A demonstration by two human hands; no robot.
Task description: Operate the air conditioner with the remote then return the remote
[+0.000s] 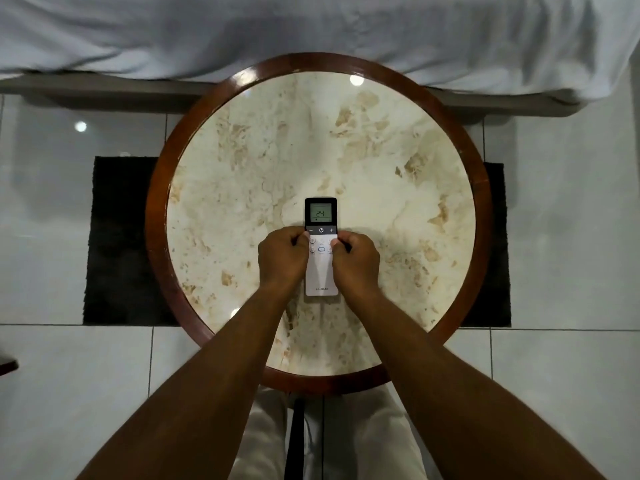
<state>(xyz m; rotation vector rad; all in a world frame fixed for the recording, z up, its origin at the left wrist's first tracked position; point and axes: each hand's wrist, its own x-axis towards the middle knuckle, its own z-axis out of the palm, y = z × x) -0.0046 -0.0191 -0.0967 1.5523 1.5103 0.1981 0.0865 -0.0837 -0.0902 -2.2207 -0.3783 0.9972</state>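
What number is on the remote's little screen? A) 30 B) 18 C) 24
C: the remote lies flat on the round table, gripped by the left hand and the right hand, and its lit screen reads 24.

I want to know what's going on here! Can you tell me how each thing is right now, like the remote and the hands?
Remote: lying flat on the table, screen lit, showing 24.
Left hand: closed on the remote's left edge.
Right hand: closed on the remote's right edge.
Round table: holds only the remote.
Bed sheet: rumpled, hanging over the bed's edge.
Dark mat: flat on the floor under the table.
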